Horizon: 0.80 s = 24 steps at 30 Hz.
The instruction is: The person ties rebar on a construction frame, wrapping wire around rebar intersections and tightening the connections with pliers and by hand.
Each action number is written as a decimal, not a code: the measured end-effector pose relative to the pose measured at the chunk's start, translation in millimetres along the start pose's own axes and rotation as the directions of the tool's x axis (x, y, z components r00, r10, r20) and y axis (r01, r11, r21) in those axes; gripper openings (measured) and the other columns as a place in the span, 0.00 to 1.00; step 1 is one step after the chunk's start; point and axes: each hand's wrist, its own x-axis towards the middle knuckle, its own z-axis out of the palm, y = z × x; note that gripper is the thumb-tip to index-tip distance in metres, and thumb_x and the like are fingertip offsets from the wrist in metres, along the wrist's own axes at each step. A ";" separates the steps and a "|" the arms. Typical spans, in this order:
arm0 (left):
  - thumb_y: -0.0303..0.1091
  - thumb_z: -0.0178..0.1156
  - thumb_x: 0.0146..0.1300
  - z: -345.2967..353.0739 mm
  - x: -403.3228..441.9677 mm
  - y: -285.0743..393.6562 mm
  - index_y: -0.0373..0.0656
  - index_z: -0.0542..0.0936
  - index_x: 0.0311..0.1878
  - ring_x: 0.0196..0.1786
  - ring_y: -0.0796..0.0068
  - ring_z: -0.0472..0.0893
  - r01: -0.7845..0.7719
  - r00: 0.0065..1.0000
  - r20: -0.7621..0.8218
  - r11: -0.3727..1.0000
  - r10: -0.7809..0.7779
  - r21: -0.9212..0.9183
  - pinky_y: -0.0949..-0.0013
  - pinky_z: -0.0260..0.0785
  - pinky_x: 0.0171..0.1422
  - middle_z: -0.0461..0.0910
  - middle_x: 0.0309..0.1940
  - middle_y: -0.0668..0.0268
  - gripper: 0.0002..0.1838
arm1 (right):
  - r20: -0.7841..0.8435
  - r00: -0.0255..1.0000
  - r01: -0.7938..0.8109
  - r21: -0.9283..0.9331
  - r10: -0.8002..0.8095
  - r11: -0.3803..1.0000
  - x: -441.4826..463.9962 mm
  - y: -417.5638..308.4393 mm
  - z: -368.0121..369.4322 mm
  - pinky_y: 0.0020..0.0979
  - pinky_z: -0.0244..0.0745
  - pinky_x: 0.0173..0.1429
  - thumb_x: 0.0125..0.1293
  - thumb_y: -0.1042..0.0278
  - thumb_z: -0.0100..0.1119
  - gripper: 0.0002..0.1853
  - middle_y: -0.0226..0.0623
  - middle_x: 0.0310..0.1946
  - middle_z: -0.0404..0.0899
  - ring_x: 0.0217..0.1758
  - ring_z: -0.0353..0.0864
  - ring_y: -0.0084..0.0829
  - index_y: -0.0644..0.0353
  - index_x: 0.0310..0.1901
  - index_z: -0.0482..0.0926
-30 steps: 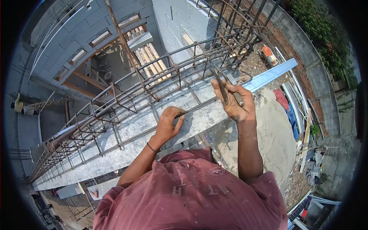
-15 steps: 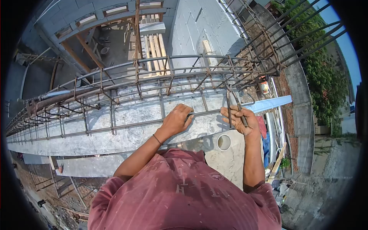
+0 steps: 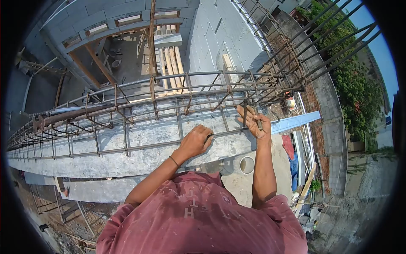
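Observation:
A long cage of steel rebar (image 3: 144, 149), with bars joined by square stirrups, runs across the view over a grey board. My left hand (image 3: 196, 142) is closed around its near lower bar, the fingertips curled under and partly hidden. To the right, my right hand (image 3: 258, 127) has a pair of pincers (image 3: 245, 113) by the handles. Its fingers are loosely bent and raised, palm partly toward me. The pincers' jaws are hard to make out among the bars where the cage meets the corner.
Upright rebar (image 3: 334, 38) sticks out at the top right. A grey block wall (image 3: 215, 34) stands beyond the cage, beside stacked timber (image 3: 171, 63). Below the board are a white bucket (image 3: 247, 165) and a drop to the ground. A light-blue strip (image 3: 296, 122) juts out right.
My right hand has moved up and left with the pincers, closer to the cage bars, and its fingers have loosened. My left hand stays on the bar while the view shifts slightly.

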 end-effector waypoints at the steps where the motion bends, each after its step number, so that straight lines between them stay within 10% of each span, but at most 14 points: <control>1: 0.34 0.63 0.66 0.3 0.0 -0.7 0.38 0.80 0.45 0.49 0.49 0.80 -0.001 1.000 0.002 1.000 0.001 0.005 0.52 0.76 0.54 0.82 0.40 0.52 0.10 | -0.024 1.000 -0.013 -0.058 0.011 0.998 -1.0 -0.7 4.7 0.70 0.59 0.76 0.54 0.83 0.50 0.29 0.76 0.71 0.60 0.79 0.56 0.65 0.83 0.61 0.73; 17: 0.35 0.62 0.66 -2.2 2.5 2.1 0.38 0.80 0.46 0.52 0.51 0.81 0.055 0.998 0.029 0.998 -0.054 -0.020 0.53 0.76 0.57 0.82 0.41 0.51 0.11 | -0.181 0.968 -0.215 -0.239 0.174 0.947 2.5 -24.6 35.0 0.71 0.55 0.77 0.52 0.77 0.54 0.36 0.82 0.69 0.59 0.78 0.56 0.72 0.87 0.65 0.63; 24: 0.35 0.62 0.66 -2.5 2.0 0.4 0.38 0.80 0.46 0.49 0.49 0.81 0.053 0.999 -0.001 0.997 -0.054 -0.059 0.52 0.76 0.55 0.82 0.41 0.50 0.11 | -0.295 0.924 -0.276 -0.078 0.242 0.958 12.8 -50.5 33.4 0.66 0.74 0.67 0.60 0.74 0.53 0.32 0.80 0.68 0.62 0.72 0.67 0.71 0.84 0.65 0.63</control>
